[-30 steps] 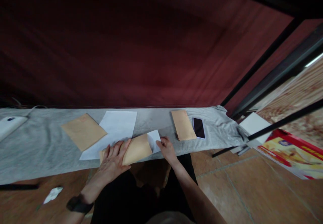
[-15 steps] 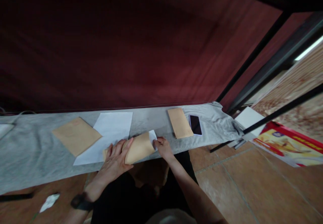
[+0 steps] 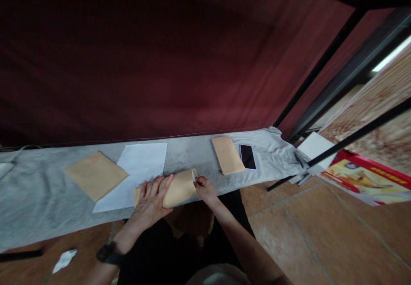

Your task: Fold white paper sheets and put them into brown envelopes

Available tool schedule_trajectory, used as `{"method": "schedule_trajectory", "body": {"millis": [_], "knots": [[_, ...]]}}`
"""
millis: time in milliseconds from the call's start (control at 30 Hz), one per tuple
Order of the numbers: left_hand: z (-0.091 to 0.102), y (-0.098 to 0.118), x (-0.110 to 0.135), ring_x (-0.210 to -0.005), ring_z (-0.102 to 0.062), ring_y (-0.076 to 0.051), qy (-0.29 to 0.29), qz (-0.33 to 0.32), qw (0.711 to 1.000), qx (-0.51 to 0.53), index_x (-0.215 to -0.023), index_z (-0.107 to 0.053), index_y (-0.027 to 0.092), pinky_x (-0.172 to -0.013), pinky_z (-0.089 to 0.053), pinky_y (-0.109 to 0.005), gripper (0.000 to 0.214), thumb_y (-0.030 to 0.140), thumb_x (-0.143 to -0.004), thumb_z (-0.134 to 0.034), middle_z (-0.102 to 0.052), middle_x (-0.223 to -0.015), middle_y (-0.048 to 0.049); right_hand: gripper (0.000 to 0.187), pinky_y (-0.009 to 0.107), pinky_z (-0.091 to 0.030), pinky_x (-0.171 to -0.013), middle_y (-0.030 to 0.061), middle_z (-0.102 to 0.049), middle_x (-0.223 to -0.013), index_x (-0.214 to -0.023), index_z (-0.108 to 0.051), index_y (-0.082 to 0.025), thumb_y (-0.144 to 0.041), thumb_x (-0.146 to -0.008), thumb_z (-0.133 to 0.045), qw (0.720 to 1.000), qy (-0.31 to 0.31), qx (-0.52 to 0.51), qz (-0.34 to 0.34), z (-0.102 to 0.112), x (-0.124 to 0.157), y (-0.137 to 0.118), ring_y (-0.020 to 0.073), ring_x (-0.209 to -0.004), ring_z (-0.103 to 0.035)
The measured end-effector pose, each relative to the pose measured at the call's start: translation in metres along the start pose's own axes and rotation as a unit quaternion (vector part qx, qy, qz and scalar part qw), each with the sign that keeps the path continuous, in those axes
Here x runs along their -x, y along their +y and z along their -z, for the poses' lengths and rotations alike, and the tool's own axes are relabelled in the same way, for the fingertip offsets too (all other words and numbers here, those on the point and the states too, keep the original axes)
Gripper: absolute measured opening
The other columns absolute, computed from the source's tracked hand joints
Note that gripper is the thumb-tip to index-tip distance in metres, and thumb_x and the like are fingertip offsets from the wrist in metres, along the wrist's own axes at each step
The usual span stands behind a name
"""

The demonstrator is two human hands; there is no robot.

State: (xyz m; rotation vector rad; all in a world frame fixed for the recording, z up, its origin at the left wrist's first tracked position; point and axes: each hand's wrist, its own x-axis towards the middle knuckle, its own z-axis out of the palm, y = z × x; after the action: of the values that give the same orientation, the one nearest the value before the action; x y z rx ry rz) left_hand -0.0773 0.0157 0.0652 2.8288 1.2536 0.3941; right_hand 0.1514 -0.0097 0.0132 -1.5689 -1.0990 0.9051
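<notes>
Now feeding white paper deeper into brown envelope at seven o'clock with right hand, apparently pinching edge; pinning with left hand, fingers spread. Looks nearly inside.

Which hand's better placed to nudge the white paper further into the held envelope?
Right, probably. The right hand is at the held envelope's open end, by the sliver of white paper showing there; the left hand lies across the other end, apparently holding it down.

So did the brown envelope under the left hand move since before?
Yes. Judged against the big white sheet, the envelope under the left hand has shifted a little right, toward the phone.
</notes>
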Motion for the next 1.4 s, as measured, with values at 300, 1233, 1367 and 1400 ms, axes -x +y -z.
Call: {"method": "schedule_trajectory", "body": {"millis": [300, 1233, 1367, 1400], "knots": [[-0.004, -0.002, -0.009, -0.143, -0.036, -0.038, 0.010, -0.028, 1.000, -0.012, -0.159, -0.018, 0.025, -0.118, -0.020, -0.062, 0.102, 0.030, -0.073, -0.072, -0.045, -0.148, -0.0178, 0.016, 0.024, -0.047, -0.065, -0.0058, -0.061, -0.071, -0.082, -0.058, -0.023, -0.014, -0.069, -0.060, 0.995, 0.084, -0.050, 0.009, 0.004, -0.001, 0.001, 0.0132, -0.066, -0.060], [-0.036, 0.105, -0.052, -0.079, -0.073, -0.017, 0.119, 0.443, 0.434, 0.776, -0.092, -0.063, 0.019, -0.075, -0.060, -0.031, 0.022, 0.012, -0.075, -0.075, -0.075, -0.092, -0.0020, 0.027, 0.023, -0.045, -0.049, -0.0024, -0.069, -0.066, -0.073, -0.059, -0.021, -0.031, -0.055, -0.076, 0.885, 0.169, -0.410, -0.139, -0.003, 0.008, 0.004, 0.0133, -0.054, -0.059], [-0.044, 0.101, -0.057, -0.073, -0.071, -0.016, 0.108, 0.443, 0.468, 0.757, -0.089, -0.063, 0.017, -0.069, -0.058, -0.029, 0.024, 0.012, -0.068, -0.074, -0.074, -0.083, -0.0004, 0.026, 0.023, -0.046, -0.051, -0.0024, -0.069, -0.069, -0.077, -0.061, -0.020, -0.031, -0.056, -0.074, 0.894, 0.155, -0.400, -0.127, 0.001, 0.010, 0.004, 0.0135, -0.057, -0.059], [-0.045, 0.098, -0.059, -0.072, -0.071, -0.016, 0.101, 0.442, 0.484, 0.748, -0.089, -0.063, 0.017, -0.067, -0.057, -0.028, 0.024, 0.013, -0.067, -0.074, -0.074, -0.082, -0.0006, 0.026, 0.023, -0.046, -0.051, -0.0023, -0.069, -0.070, -0.078, -0.062, -0.020, -0.031, -0.057, -0.073, 0.898, 0.147, -0.396, -0.124, 0.002, 0.010, 0.005, 0.0135, -0.058, -0.059]]}}
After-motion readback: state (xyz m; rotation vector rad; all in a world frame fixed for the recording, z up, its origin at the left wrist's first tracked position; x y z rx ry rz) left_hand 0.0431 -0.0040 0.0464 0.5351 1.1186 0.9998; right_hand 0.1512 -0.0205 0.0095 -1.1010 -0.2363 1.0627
